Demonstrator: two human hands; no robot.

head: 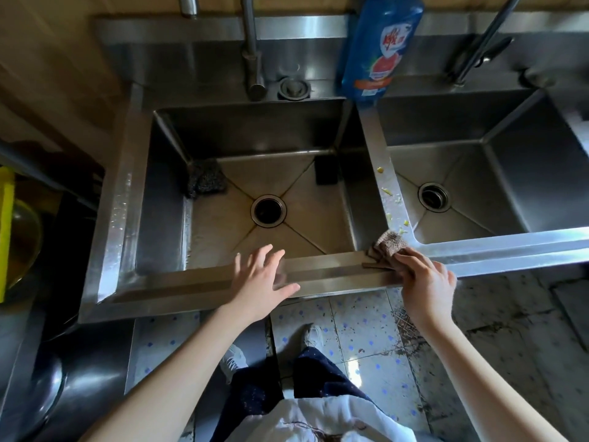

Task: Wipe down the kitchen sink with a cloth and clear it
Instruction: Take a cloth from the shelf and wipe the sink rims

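While the right hand (427, 282) gripped a crumpled brown cloth (390, 242) against the rim of the sink (334, 266), at the near corner where the divider (379, 148) between the two basins met the front edge, the left hand (259, 279) lay spread wide and flat over the front edge of the left basin, holding nothing.

Yellow scraps (387, 191) were scattered along the divider, the nearest just beside the cloth. A careless sweep away from the body would likely have tipped them off either side. Both the left drain (268, 210) and the right drain (434, 197) looked open, so the scraps could have gone down and lodged there instead of being gathered in the cloth.

A tall blue bottle (379, 49) stood at the far end of the divider. A long stroke running its full length might have knocked the bottle into a basin.

The rim looked wet in places, so the bracing left hand could have slid if leaned on.

A steel scourer (205, 181) and a dark block (325, 170) sat in the back corners of the left basin. These were not yet cleared, and easy to overlook.
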